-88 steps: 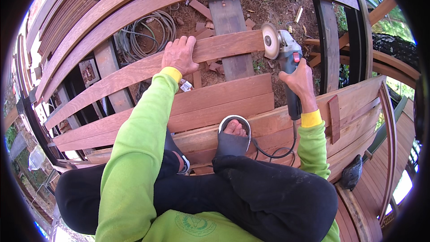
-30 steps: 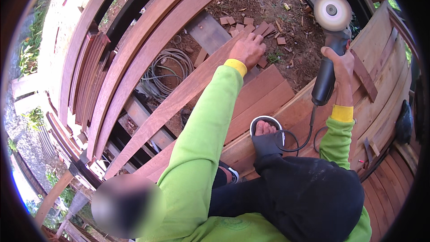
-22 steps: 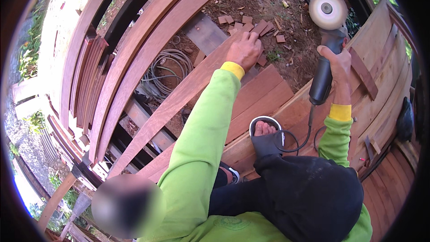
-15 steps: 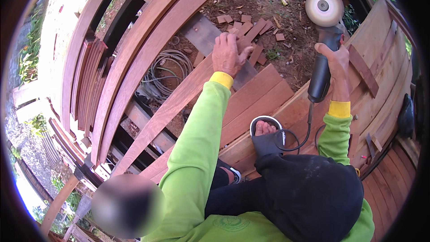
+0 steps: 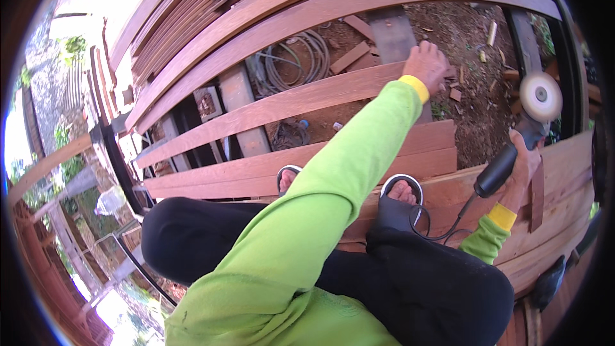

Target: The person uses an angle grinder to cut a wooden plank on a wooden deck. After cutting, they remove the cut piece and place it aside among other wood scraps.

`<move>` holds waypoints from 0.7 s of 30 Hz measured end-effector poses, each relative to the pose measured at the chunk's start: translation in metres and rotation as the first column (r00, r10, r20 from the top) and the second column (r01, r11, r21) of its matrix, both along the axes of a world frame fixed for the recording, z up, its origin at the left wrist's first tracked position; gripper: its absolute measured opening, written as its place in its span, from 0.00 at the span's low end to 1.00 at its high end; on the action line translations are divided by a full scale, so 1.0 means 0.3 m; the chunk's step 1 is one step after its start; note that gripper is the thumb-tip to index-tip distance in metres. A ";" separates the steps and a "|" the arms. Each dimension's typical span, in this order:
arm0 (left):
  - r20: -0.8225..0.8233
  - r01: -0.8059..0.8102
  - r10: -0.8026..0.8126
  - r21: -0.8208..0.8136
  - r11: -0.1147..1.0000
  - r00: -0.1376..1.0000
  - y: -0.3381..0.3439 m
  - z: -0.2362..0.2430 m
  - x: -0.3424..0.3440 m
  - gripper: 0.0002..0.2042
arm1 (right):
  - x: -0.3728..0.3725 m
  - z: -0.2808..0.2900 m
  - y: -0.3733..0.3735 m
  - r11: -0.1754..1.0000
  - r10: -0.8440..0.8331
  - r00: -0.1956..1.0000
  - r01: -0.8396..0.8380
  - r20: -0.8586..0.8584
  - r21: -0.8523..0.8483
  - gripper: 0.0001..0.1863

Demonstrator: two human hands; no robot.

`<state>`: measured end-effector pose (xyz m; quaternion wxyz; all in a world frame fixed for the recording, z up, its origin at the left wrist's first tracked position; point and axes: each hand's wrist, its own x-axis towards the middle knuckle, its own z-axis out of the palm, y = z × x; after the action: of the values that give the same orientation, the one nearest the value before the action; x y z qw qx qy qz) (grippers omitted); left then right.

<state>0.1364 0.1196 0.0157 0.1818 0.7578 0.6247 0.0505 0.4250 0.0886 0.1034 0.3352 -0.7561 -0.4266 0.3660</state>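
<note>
Left hand (image 5: pixel 426 66) now pressed flat on the loose board (image 5: pixel 282 106) at 1 o'clock; right hand (image 5: pixel 522 166) still gripping the angle grinder (image 5: pixel 522 125), lifted clear.

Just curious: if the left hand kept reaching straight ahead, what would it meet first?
Probably the grey beam just past the left hand, which rests on the loose curved board; depth is hard to judge.

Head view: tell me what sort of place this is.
Most likely an outdoor deck under construction. Reddish deck boards lie over open framing with bare dirt and wood offcuts below. The right hand holds an angle grinder; the left hand rests on a loose board.
</note>
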 end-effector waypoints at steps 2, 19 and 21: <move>0.020 0.007 -0.008 0.059 0.998 1.000 -0.013 -0.014 -0.012 0.35 | 0.013 -0.002 0.007 0.999 0.022 1.000 -0.022 -0.006 0.031 0.25; -0.136 -0.475 0.460 -0.385 0.791 0.877 -0.626 0.069 -0.810 0.45 | -0.074 -0.027 -0.028 0.976 -0.072 0.961 0.012 -0.269 -0.218 0.22; -0.133 -0.495 0.483 -0.375 0.784 0.865 -0.637 0.060 -0.823 0.46 | -0.095 -0.025 -0.045 0.977 -0.066 0.958 0.005 -0.278 -0.214 0.21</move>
<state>-0.1104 -0.0716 0.0337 0.3030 0.5177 0.7990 -0.0433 0.3966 0.0751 0.0958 0.3171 -0.7346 -0.3191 0.5079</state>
